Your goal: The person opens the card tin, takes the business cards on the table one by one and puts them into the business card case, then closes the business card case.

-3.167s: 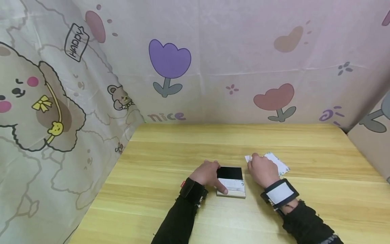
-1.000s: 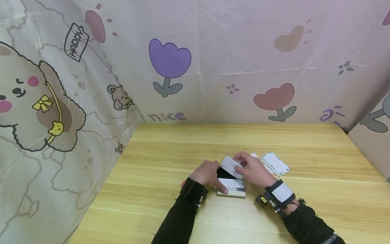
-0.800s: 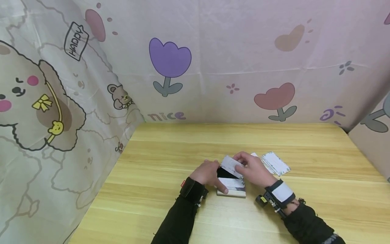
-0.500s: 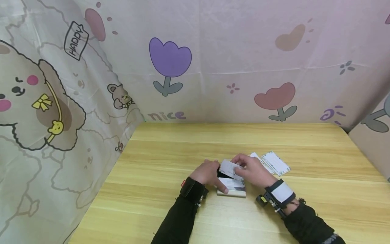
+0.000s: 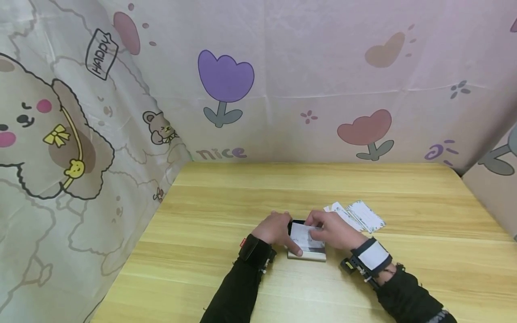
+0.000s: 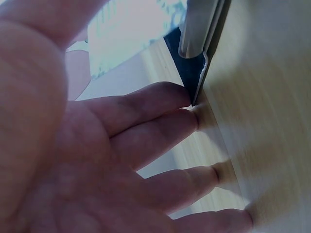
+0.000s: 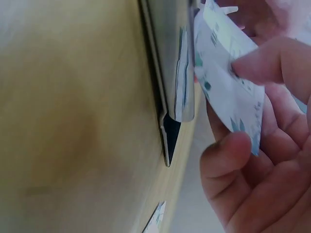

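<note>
A flat card case (image 5: 307,257) with a black inside and a pale metal lip lies in the middle of the table in the head view. My left hand (image 5: 272,231) holds it by its left side, thumb on the front lip and fingers at the back corner. In the left wrist view the other fingertips (image 6: 209,175) rest on the tabletop. My right hand (image 5: 337,231) pinches a white printed card (image 5: 300,233) over the case. The right wrist view shows this card (image 7: 226,73) bowed between thumb and fingers, with other cards' edges under the lip (image 7: 182,97).
Several white cards with leafy borders (image 5: 365,216) lie fanned out behind and right of my right hand. The wooden table (image 5: 226,193) reaches back to a patterned cloth (image 5: 282,134).
My right hand has brought a card from the loose pile to the case, and the card has come down flatter and nearer the front lip. The left hand has stayed in place.
</note>
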Action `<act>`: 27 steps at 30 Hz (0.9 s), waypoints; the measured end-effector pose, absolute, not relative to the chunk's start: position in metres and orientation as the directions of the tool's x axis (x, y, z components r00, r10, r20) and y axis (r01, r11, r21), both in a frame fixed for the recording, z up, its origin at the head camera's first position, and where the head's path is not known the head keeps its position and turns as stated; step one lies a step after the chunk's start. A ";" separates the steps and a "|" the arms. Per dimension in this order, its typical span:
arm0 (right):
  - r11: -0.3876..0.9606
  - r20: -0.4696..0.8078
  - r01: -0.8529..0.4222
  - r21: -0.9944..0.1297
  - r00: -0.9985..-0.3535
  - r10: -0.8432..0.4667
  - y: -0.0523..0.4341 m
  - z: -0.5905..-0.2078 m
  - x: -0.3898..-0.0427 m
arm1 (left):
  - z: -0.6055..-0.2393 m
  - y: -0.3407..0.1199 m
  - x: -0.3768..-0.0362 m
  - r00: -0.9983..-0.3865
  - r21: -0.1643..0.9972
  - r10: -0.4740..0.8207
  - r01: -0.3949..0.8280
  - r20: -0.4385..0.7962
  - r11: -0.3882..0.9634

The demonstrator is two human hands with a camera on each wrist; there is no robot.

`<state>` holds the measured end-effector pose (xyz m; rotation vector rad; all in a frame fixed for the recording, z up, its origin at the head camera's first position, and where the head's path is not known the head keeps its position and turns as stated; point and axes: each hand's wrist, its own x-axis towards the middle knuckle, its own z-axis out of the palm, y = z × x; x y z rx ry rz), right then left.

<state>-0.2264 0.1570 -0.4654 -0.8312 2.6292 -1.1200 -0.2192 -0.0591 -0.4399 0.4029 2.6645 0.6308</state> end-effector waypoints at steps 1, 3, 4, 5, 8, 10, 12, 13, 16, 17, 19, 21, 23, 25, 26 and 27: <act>0.560 0.058 -0.436 -0.704 -0.822 -0.566 0.157 -0.466 -0.227 | -0.440 -0.059 -0.219 -0.890 0.475 0.352 0.186 -0.288 0.860; 0.552 0.052 -0.449 -0.703 -0.806 -0.589 0.157 -0.467 -0.227 | -0.440 -0.059 -0.218 -0.891 0.473 0.348 0.183 -0.291 0.862; 0.551 0.048 -0.452 -0.701 -0.802 -0.596 0.157 -0.467 -0.227 | -0.440 -0.059 -0.218 -0.892 0.473 0.347 0.181 -0.291 0.862; 0.549 0.047 -0.458 -0.700 -0.796 -0.604 0.157 -0.468 -0.227 | -0.440 -0.059 -0.218 -0.892 0.472 0.345 0.180 -0.291 0.863; 0.542 0.048 -0.471 -0.696 -0.784 -0.619 0.157 -0.469 -0.227 | -0.440 -0.059 -0.218 -0.894 0.471 0.344 0.181 -0.288 0.864; 0.543 0.048 -0.474 -0.693 -0.782 -0.621 0.157 -0.470 -0.227 | -0.440 -0.059 -0.218 -0.894 0.471 0.346 0.184 -0.285 0.863; 0.540 0.048 -0.478 -0.692 -0.778 -0.627 0.156 -0.470 -0.227 | -0.441 -0.059 -0.219 -0.894 0.468 0.346 0.186 -0.283 0.864; 0.541 0.048 -0.479 -0.691 -0.777 -0.628 0.157 -0.471 -0.227 | -0.441 -0.059 -0.219 -0.894 0.468 0.347 0.187 -0.283 0.864; 0.535 0.039 -0.482 -0.694 -0.767 -0.640 0.157 -0.471 -0.228 | -0.441 -0.059 -0.220 -0.894 0.468 0.346 0.185 -0.285 0.864; 0.531 0.038 -0.486 -0.694 -0.762 -0.647 0.158 -0.471 -0.228 | -0.441 -0.059 -0.220 -0.894 0.467 0.345 0.185 -0.286 0.865; 0.531 0.033 -0.491 -0.691 -0.755 -0.655 0.158 -0.472 -0.228 | -0.441 -0.060 -0.219 -0.894 0.464 0.343 0.183 -0.288 0.867; 0.527 0.027 -0.493 -0.692 -0.747 -0.664 0.158 -0.472 -0.228 | -0.440 -0.060 -0.219 -0.894 0.459 0.341 0.182 -0.291 0.869; 0.532 0.020 -0.488 -0.692 -0.750 -0.662 0.158 -0.472 -0.228 | -0.440 -0.060 -0.218 -0.894 0.459 0.339 0.180 -0.292 0.870; 0.538 0.008 -0.474 -0.697 -0.756 -0.655 0.158 -0.472 -0.227 | -0.439 -0.060 -0.218 -0.895 0.460 0.339 0.180 -0.291 0.870; 0.539 0.003 -0.467 -0.700 -0.758 -0.652 0.158 -0.472 -0.227 | -0.439 -0.060 -0.218 -0.895 0.460 0.338 0.179 -0.290 0.870; 0.541 -0.002 -0.461 -0.704 -0.760 -0.649 0.158 -0.472 -0.227 | -0.439 -0.060 -0.218 -0.895 0.462 0.338 0.178 -0.290 0.869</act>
